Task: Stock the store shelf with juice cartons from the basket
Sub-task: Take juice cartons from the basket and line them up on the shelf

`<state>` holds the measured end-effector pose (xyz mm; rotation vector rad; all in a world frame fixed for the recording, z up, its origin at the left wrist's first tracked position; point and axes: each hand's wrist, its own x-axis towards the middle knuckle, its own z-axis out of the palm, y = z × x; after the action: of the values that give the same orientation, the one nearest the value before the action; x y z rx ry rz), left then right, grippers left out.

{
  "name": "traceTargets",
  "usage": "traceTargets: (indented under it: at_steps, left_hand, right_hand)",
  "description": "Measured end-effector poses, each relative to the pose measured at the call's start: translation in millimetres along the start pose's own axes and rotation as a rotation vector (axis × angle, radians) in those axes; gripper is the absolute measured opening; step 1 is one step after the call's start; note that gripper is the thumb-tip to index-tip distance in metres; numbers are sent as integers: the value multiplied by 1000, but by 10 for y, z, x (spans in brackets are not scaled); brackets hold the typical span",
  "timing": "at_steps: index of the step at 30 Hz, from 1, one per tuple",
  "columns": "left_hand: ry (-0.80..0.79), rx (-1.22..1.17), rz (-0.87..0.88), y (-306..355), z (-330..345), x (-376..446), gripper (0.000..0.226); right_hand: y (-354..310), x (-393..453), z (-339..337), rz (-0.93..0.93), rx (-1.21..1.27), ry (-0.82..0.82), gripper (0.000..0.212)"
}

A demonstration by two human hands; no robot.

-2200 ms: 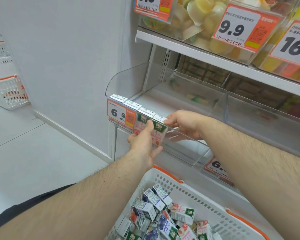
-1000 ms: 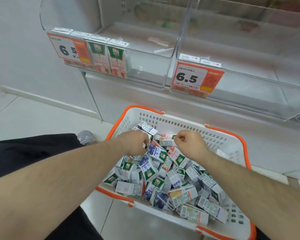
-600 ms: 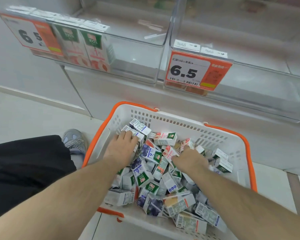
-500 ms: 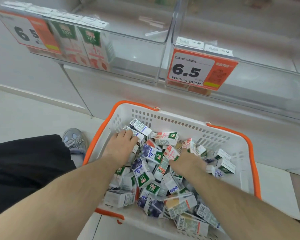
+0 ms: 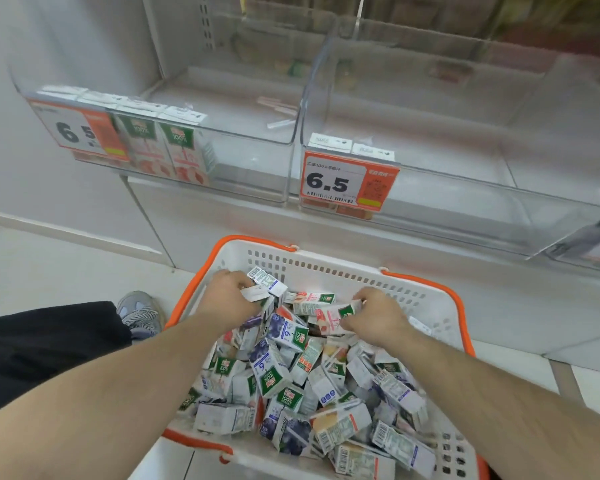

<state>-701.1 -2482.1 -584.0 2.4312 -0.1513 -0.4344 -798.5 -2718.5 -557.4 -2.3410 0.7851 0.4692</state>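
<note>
Both hands are down in the white basket with the orange rim (image 5: 426, 299), which sits on the floor at 6 o'clock, heaped with small juice cartons (image 5: 274, 368). The left hand (image 5: 227, 297) curls its fingers round a white carton (image 5: 257, 293) at the pile's 11 o'clock edge, while the right hand (image 5: 378, 315) grips a pink-and-white carton (image 5: 336, 315) at about 1 o'clock. Up at 10 o'clock, a row of upright cartons (image 5: 174, 147) stands in the clear shelf bin (image 5: 250, 161) beside a 6.5 price tag (image 5: 80, 129), and a second 6.5 tag (image 5: 347, 181) hangs at 12 o'clock.
</note>
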Motion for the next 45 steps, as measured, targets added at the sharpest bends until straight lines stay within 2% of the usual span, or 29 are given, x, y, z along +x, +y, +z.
traceTargets:
  at_steps: [3,7,11,14,18,26,31,35,38,41,45]
  left_hand:
    - [-99,-427,-84,278,-129,-107,27]
    - [-221,-834,-108,677,-280,-278,25]
    - [-242,-1062,-96,1039,-400,-429,22]
    - [-299,-1127,-81,1282,-500,-521,24]
    - [-386,-1176,-56,1531,-595,-633,17]
    - [-438,-1162,-72,1664,-770,-658,23]
    - [-399,-999,-119,1579,-834,-639,10]
    - [-419,-863,-108,1567,-900,-635,33]
    - [-407,-841,-59,1608,-1012,-636,18]
    - [-435,-774,8,1603,-1208,-639,29]
    - [-417,-653,80,1555,-1483,-600,27]
  right_hand:
    - [-58,-203,-340,-74,176,-27,46]
    - [-136,-549,-745,-181,314,-37,28]
    - [-168,-873,-1101,-246,433,-33,24]
    - [-140,-1032,-1306,-271,550,-52,26]
    - [-127,-1122,-1419,-270,736,-93,21]
    - [-234,-1115,-1475,-262,837,-81,11]
    - [-407,-1116,-1375,-215,943,-43,6]
    - [-595,-1149,-1285,-157,1025,-59,19]
    - [-730,-1173,-1244,-137,1050,-75,25]
    - [-848,-1215,-1228,-164,1043,-103,25]
    - [-1008,-1236,-1186,-267,1009,-106,21]
